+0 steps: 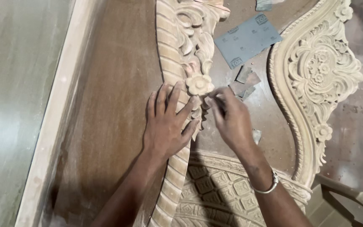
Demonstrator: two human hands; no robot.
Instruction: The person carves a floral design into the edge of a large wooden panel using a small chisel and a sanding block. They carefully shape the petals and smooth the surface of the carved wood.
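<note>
The left hand (164,126) lies flat, fingers spread, on the ribbed outer band of a carved wooden panel (177,54) at the centre of the frame, its fingertips just below a carved flower (199,85). Its grip is open, pressing rather than holding. The right hand (230,120), with a metal bangle (267,187) on the wrist, has its fingertips pinched together against the carving just right of the flower; whether anything sits between them cannot be told.

The panel's ribbed edge runs from the top centre down to the bottom centre, curving slightly. Left of it a wide stretch of dusty brown board (110,105) lies open, bounded by a pale wooden rail (51,126) slanting along the left side. Right of the hands, the brown surface narrows between this carving and a second carved piece (316,71) at the upper right. In that gap lie a grey sandpaper sheet (247,40) and smaller scraps (244,82), near the right hand.
</note>
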